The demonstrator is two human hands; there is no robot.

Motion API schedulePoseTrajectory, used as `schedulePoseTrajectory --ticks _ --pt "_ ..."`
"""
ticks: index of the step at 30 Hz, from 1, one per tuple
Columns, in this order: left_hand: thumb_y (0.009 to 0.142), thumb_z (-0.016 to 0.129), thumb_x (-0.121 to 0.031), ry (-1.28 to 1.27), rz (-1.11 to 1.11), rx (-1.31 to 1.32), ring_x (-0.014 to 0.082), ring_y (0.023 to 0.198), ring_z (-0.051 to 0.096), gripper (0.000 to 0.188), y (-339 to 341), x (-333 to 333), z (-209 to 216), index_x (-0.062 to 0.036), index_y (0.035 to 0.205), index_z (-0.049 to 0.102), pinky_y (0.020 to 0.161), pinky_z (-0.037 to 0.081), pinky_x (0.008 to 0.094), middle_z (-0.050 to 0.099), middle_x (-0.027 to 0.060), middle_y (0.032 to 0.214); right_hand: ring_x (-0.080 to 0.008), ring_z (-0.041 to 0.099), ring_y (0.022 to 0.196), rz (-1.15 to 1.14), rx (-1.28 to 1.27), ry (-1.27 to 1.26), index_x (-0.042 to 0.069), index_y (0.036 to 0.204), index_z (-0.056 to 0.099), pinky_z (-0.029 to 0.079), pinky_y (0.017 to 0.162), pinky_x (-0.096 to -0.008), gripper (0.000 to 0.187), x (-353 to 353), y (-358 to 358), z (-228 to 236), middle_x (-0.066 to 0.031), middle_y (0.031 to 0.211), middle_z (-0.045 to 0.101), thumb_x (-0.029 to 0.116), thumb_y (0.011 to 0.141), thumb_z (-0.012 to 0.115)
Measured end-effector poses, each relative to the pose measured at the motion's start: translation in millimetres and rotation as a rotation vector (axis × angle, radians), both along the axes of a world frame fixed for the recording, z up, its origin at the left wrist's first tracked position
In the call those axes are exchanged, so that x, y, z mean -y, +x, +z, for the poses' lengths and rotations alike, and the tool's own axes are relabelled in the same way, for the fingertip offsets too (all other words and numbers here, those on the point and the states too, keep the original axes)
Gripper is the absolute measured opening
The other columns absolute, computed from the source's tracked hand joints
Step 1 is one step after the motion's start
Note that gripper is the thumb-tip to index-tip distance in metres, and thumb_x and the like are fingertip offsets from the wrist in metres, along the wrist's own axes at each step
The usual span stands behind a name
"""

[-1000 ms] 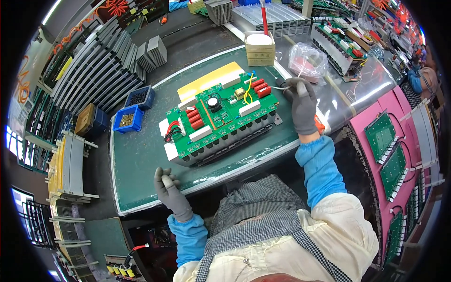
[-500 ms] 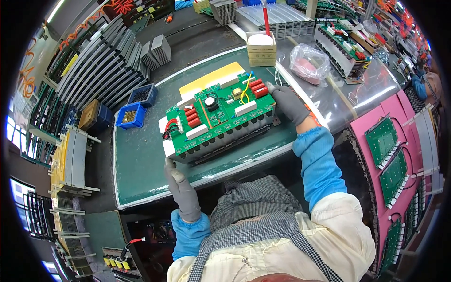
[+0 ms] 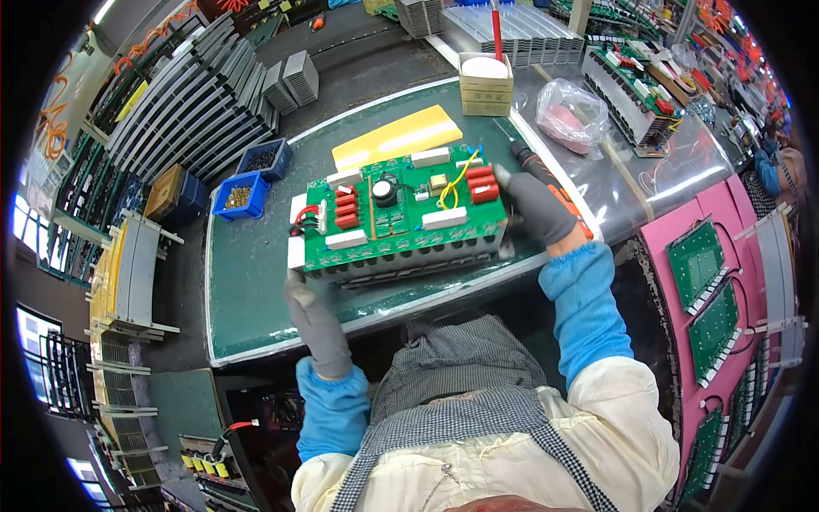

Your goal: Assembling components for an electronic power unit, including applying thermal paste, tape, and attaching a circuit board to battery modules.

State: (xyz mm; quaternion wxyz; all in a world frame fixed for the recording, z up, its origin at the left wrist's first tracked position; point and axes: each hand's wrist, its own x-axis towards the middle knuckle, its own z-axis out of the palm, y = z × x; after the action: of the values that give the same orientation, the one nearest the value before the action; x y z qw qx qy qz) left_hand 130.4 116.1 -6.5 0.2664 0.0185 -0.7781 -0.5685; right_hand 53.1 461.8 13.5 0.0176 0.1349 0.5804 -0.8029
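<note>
A green circuit board on a finned metal heat sink [image 3: 401, 209] lies on the green work mat [image 3: 247, 299]. It carries red blocks, white blocks, a black round coil and a yellow wire. My right hand [image 3: 536, 205], in a grey glove, grips the right end of this assembly. At its near left corner my left hand [image 3: 317, 328], gloved too, holds on with the fingertips; part of its grip is hidden beneath the edge. Just beyond my right hand lies an orange and black power screwdriver [image 3: 554, 189], partly covered by that hand.
Behind the board lies a yellow sheet [image 3: 397, 138]. Blue bins [image 3: 241, 196] of small parts stand at the left, near stacked metal heat sinks [image 3: 183, 111]. A cardboard box [image 3: 486, 85] and a plastic bag [image 3: 572, 115] are at the back. Boards rest on a pink panel [image 3: 661, 256] at right.
The board assembly has turned clockwise, its right end coming nearer to me. Both hands have moved with it. More of the screwdriver shows beyond my right hand.
</note>
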Motion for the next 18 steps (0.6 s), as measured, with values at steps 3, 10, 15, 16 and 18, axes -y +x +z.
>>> schedulePoseTrajectory --ticks 3,10,15,16,18 --pt "0.105 0.023 -0.055 0.062 0.039 0.148 0.0279 0.131 0.046 0.077 -20 22 11 0.0077 0.144 0.043 0.114 0.029 0.0383 0.051 0.0199 0.142 -0.0055 0.046 0.046 0.465 0.022 0.231 0.002 0.087 0.072 0.036 0.046 -0.0199 0.058 -6 31 -6 -0.002 0.057 0.061 0.052 0.102 0.045" --pt "0.099 0.017 -0.071 0.165 -0.191 0.394 0.026 0.138 0.041 0.089 -110 139 11 -0.0003 0.145 0.047 0.114 0.027 0.0382 0.049 0.0144 0.147 -0.0092 0.057 0.078 0.855 -0.053 -0.107 -0.004 0.119 0.065 0.047 0.07 -0.0223 0.035 84 118 -5 -0.0068 0.094 0.068 0.011 0.093 0.048" --pt "0.096 0.019 -0.076 -0.013 -0.031 0.238 0.0254 0.139 0.041 0.094 -73 161 65 -0.0005 0.145 0.046 0.114 0.027 0.0405 0.048 0.0138 0.149 -0.013 0.058 0.096 0.935 -0.107 -0.382 -0.006 0.141 0.044 0.049 0.083 -0.0274 0.054 167 140 -23 -0.0148 0.134 0.057 0.008 0.089 0.052" --pt "0.096 0.019 -0.076 -0.022 -0.003 0.241 0.0254 0.139 0.041 0.094 -59 170 66 -0.0005 0.145 0.046 0.114 0.027 0.0405 0.048 0.0138 0.149 -0.013 0.058 0.096 0.961 -0.105 -0.397 -0.006 0.141 0.044 0.049 0.083 -0.0274 0.054 182 141 -24 -0.0148 0.134 0.057 0.008 0.089 0.052" --pt "0.096 0.022 -0.075 0.0 0.015 0.246 0.0248 0.139 0.041 0.092 -31 185 61 0.0 0.143 0.048 0.115 0.026 0.0413 0.049 0.0135 0.147 -0.015 0.057 0.102 1.042 -0.194 -0.291 -0.004 0.143 0.042 0.05 0.087 -0.0307 0.057 211 143 -26 -0.015 0.141 0.051 0.006 0.087 0.052"
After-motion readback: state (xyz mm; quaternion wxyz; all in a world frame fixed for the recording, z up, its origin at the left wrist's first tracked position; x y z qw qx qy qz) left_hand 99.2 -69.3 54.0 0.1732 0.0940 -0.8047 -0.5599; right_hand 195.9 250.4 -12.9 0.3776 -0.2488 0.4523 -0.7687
